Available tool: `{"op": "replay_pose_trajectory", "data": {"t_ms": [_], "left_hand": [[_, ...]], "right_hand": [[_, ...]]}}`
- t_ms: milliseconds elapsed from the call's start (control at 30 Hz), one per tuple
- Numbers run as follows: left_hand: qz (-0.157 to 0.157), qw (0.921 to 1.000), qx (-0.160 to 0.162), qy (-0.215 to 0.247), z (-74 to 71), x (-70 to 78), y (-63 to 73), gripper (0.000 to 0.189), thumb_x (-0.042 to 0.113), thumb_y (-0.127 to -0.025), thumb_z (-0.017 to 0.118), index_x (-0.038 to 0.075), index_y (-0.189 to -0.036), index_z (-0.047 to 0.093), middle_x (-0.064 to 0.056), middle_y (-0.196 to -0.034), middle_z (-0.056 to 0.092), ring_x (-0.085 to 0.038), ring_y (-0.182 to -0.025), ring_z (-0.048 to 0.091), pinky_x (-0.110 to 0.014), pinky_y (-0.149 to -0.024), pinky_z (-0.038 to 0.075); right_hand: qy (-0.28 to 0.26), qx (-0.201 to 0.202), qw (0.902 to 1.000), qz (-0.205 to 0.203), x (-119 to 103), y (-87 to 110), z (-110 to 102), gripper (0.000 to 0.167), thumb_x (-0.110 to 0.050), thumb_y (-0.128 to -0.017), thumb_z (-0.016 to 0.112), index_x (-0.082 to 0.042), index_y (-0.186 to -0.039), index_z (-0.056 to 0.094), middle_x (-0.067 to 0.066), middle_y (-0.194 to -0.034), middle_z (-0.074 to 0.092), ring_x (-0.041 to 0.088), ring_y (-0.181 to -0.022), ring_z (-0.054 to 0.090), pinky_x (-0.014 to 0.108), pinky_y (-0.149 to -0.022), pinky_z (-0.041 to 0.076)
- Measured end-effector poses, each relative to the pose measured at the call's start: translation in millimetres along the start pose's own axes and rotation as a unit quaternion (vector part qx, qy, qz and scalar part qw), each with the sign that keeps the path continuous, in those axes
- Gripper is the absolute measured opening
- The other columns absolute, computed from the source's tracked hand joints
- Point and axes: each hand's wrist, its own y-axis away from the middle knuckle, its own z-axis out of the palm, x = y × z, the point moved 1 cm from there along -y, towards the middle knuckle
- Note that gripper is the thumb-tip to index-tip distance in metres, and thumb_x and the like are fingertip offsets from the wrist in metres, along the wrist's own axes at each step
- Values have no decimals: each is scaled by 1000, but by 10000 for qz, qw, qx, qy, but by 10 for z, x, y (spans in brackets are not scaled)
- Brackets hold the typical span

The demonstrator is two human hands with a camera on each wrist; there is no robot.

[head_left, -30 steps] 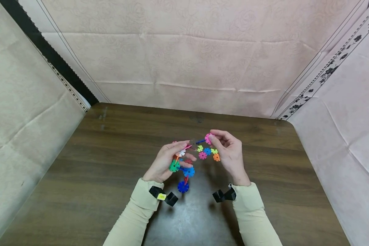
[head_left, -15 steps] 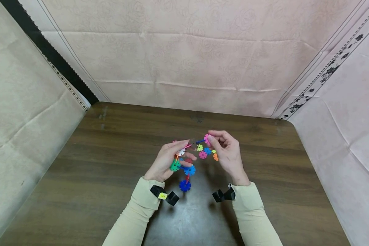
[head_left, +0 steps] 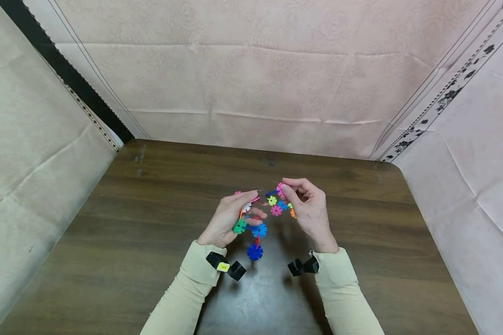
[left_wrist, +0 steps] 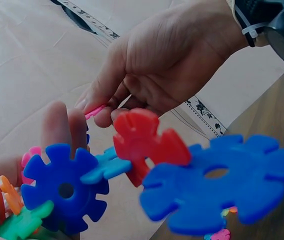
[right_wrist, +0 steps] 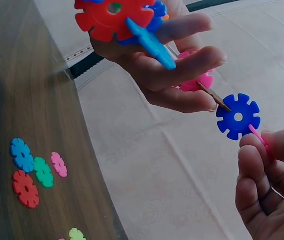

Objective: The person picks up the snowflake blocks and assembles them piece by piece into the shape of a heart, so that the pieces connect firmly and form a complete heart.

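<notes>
My left hand (head_left: 228, 218) holds a chain of interlocked plastic snowflake discs. From it hang a green disc (head_left: 240, 226), a light blue disc (head_left: 259, 230) and a dark blue disc (head_left: 254, 252). In the left wrist view a red disc (left_wrist: 139, 142) joins the hanging part. Between the thumb and fingertips of my right hand (head_left: 312, 209) a pink disc (right_wrist: 260, 140) is pinched, seen edge-on. It meets a blue disc (right_wrist: 234, 127), which a thin brown disc (right_wrist: 214, 96) links to a pink disc (right_wrist: 202, 81) at the left fingers.
Loose discs lie on the wooden table (head_left: 151, 242), among them a yellow-green disc (head_left: 272, 200), a pink disc (head_left: 276, 211) and an orange disc (head_left: 293, 213), close below the hands. Pale cloth (head_left: 251, 83) hangs behind and along both sides.
The right hand has shifted slightly left with its pink disc, closer to the left hand. The lower end of the hanging chain has swung a little right.
</notes>
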Motion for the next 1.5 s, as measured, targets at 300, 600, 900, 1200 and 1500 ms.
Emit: {"op": "replay_pose_trajectory", "data": {"t_ms": [300,600,900,1200,1500], "left_hand": [[135,9997,-65,171,28,0,-3,36,24,-96,63,-3,-121,61,-19,-101,69,-23,-77,71,-30,-66,57],[189,9998,44,74,45,-3,-1,39,29,-93,66,-2,-118,63,-29,-116,58,-22,-75,70,-31,-65,57],[437,9985,-321,-8,76,17,12,40,27,-96,63,-1,-124,59,-18,-106,65,-22,-79,71,-36,-72,58],[1186,9908,69,645,15,103,-16,40,26,-103,50,-2,-132,50,-19,-118,60,-26,-98,66,-39,-92,52],[1746,9804,423,806,-5,149,5,41,24,-104,45,-1,-136,44,-17,-122,59,-31,-112,60,-42,-103,43]], "right_hand": [[134,148,9998,-81,-16,21,26,21,-5,-92,65,5,-111,67,22,-94,69,42,-79,63,36,-71,57],[256,247,9994,-38,-31,41,68,21,-5,-91,67,3,-110,69,21,-93,70,41,-78,64,25,-64,56],[112,-84,9999,-99,81,15,17,31,-8,-99,55,2,-129,58,23,-95,65,38,-82,62,29,-75,56],[461,-1704,9812,783,443,120,-47,39,-29,-105,45,-8,-136,52,13,-111,66,30,-103,63,42,-91,51],[754,-2311,9632,1150,401,234,25,39,-33,-89,71,-16,-123,63,2,-109,67,25,-95,61,34,-78,55]]}}
